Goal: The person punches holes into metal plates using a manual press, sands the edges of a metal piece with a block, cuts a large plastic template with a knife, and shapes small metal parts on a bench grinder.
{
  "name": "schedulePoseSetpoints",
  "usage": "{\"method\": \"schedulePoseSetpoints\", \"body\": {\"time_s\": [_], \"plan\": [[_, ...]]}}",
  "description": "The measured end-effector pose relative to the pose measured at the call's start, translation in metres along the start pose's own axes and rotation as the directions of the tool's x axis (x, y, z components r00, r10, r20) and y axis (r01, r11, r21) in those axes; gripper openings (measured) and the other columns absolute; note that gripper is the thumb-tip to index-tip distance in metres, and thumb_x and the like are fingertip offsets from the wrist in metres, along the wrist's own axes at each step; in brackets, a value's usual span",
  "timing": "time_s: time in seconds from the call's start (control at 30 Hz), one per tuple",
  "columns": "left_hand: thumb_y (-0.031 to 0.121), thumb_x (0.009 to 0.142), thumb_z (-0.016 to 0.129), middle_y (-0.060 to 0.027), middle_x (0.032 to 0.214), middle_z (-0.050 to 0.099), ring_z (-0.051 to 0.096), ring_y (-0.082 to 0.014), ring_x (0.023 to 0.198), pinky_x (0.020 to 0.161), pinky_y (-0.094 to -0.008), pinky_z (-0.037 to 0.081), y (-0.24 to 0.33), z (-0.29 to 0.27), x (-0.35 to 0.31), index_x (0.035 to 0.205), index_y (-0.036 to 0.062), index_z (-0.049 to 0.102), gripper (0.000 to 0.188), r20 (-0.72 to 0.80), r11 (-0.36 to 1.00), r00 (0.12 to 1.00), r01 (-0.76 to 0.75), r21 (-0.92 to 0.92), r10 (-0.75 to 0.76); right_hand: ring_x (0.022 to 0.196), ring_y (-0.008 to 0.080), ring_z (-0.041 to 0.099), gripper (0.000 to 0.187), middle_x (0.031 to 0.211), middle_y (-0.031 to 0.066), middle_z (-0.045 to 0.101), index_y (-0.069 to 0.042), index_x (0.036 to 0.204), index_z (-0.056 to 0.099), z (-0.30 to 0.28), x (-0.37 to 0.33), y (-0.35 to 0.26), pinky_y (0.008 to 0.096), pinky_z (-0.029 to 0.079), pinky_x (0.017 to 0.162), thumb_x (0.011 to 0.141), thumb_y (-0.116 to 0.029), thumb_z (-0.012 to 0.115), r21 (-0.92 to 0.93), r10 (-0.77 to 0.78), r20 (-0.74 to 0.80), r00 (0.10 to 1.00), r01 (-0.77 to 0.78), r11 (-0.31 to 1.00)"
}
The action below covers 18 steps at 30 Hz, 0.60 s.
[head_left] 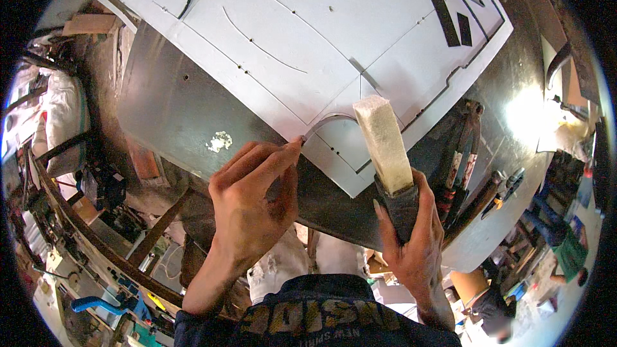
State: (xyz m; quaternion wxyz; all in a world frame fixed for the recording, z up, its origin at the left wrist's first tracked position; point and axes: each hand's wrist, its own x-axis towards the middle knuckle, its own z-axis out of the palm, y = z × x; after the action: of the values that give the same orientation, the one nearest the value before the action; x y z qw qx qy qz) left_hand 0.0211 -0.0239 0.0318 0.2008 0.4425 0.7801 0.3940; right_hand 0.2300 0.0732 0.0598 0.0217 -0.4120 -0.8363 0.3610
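Observation:
A white board (270, 58) marked with drawn lines and curves lies across the dark table. Over its near corner bends a thin curved strip (326, 119). The fingertips of my left hand (254, 186) pinch the strip's left end at the board's edge. My right hand (418, 238) is wrapped round the dark lower part of a pale, long block (384, 144), held upright beside the strip's right end. Whether the block touches the strip or board I cannot tell, since it hides that spot.
On the dark table (160, 96), right of the board, lie a long-handled tool with reddish grips (461, 160), a hammer-like tool (479, 202) and pliers (509, 187). Black strips (440, 9) rest on the board. Two people (569, 247) are at the lower right.

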Motion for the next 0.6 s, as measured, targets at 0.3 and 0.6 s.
{"method": "schedulePoseSetpoints", "body": {"time_s": [0.3,0.6], "plan": [[-0.015,0.067,0.064,-0.0149,0.081,0.067,0.065,-0.0276,0.070,0.063,-0.0340,0.052,0.001,-0.007,0.003,0.105,-0.0042,0.069,0.041,0.053,1.000,0.998,0.015,-0.004,-0.015,0.104,0.0450,0.060,0.065,0.126,0.0271,0.056,0.007,0.140,0.038,0.001,-0.001,-0.010,0.0480,0.049,0.090,0.088,-0.015,0.070,-0.018,-0.026,-0.001,1.000,0.026,0.999],[-0.013,0.069,0.063,-0.0162,0.079,0.066,0.064,-0.0282,0.069,0.063,-0.0345,0.052,0.000,-0.002,-0.002,0.104,-0.0051,0.070,0.036,0.018,0.994,0.996,0.091,-0.057,-0.090,0.100,0.0461,0.060,0.065,0.120,0.0285,0.056,0.005,0.141,0.038,0.000,0.007,-0.020,0.0487,0.050,0.084,0.088,-0.015,0.069,-0.001,-0.002,0.080,0.997,0.002,1.000]]}}
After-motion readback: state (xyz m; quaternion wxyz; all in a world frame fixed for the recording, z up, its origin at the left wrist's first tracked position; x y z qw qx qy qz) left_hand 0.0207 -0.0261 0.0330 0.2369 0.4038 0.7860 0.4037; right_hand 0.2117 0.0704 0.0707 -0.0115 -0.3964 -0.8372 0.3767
